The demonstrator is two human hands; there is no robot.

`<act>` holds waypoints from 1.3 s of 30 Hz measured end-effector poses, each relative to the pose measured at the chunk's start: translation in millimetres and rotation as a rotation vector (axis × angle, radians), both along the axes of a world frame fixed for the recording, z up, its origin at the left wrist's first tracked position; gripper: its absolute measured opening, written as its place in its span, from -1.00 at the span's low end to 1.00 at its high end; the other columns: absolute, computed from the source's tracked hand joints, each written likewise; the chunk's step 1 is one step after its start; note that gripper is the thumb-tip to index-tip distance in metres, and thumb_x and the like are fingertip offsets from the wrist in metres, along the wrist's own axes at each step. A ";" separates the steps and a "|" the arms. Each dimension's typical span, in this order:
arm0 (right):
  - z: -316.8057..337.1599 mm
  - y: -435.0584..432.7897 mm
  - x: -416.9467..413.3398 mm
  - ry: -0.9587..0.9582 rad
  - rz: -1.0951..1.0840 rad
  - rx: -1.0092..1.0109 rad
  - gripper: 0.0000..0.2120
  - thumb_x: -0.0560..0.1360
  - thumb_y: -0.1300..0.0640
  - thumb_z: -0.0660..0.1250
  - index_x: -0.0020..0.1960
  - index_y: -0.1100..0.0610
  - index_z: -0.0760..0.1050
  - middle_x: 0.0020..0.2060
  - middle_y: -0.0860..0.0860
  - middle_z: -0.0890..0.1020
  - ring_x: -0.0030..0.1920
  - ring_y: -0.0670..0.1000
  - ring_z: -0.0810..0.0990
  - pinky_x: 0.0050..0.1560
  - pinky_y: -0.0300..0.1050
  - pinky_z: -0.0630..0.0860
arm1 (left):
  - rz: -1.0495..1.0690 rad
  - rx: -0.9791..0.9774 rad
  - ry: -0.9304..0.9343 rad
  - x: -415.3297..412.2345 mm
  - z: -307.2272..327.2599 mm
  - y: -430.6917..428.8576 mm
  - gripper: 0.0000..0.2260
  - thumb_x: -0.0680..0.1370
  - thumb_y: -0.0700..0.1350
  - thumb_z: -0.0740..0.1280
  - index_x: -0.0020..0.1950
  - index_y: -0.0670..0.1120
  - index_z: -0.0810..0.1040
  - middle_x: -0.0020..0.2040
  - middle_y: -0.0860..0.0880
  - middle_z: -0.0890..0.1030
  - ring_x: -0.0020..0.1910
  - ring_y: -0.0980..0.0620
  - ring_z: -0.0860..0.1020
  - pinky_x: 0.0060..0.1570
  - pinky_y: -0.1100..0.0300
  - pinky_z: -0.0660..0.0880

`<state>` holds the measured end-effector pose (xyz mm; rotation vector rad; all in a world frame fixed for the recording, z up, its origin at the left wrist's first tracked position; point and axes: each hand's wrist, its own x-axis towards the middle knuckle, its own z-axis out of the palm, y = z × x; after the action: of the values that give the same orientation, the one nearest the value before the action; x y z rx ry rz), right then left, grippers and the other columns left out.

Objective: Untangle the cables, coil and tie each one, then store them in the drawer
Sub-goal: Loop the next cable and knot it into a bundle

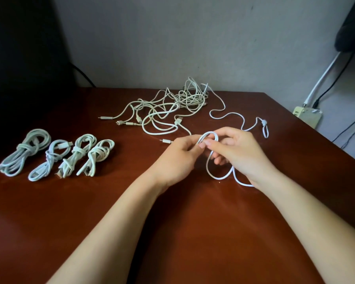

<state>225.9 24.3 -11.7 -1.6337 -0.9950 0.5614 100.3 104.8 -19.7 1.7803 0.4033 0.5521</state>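
Four tied bundles (55,154) done, lying at table (111,212) left. Left hand (178,154) and right hand (238,152) both pinch white cable (210,136), coiling begun mid-table. Tangled pile (172,107) behind left; drawer unseen.

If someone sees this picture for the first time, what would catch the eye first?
The left hand and right hand at centre, both pinching a loop of a thin white cable over the brown wooden table. Next, the tangled heap of white cables at the far middle, and four coiled, knotted white cable bundles in a row at left.
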 end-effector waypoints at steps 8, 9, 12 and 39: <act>-0.8 -0.8 0.8 -0.038 -0.038 0.069 -0.86 0.39 0.19 0.50 -0.11 0.19 0.59 -0.46 0.03 0.63 -0.47 -0.10 0.56 -0.35 -0.30 0.51 | -0.030 -0.006 0.018 -3.6 4.4 -0.5 -0.76 0.66 -0.22 0.11 -0.01 -0.08 0.57 -0.30 0.12 0.50 -0.39 0.26 0.42 -0.28 0.40 0.39; -0.3 -1.0 1.3 -0.057 -0.039 0.068 -0.87 0.38 0.18 0.50 -0.12 0.17 0.58 -0.47 0.01 0.62 -0.47 -0.11 0.55 -0.34 -0.30 0.51 | -0.030 -0.055 0.023 -3.2 4.1 -1.2 -0.76 0.66 -0.22 0.11 -0.03 -0.06 0.56 -0.27 0.07 0.49 -0.38 0.25 0.45 -0.25 0.38 0.44; 0.0 -1.6 3.6 -0.163 -0.050 0.071 -0.88 0.36 0.13 0.51 -0.19 0.07 0.57 -0.49 -0.02 0.60 -0.48 -0.10 0.55 -0.28 -0.25 0.50 | -0.068 -0.229 0.015 -3.6 5.7 -3.7 -0.77 0.65 -0.24 0.13 -0.03 -0.03 0.54 -0.22 0.00 0.44 -0.41 0.17 0.48 -0.26 0.29 0.53; 1.8 -7.3 -14.0 -0.224 0.314 0.038 -0.89 0.57 0.25 0.26 -0.13 0.15 0.39 -0.34 0.05 0.65 -0.25 0.00 0.68 -0.20 -0.29 0.53 | 0.287 -0.652 -0.147 -13.8 10.7 25.5 -0.76 0.66 -0.26 0.07 -0.07 -0.11 0.49 -0.39 0.02 0.34 -0.53 0.15 0.33 -0.43 0.29 0.46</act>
<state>211.9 17.0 -9.9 -1.5391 -1.4346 0.5715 86.5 130.3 -9.0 1.0562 0.6561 0.6559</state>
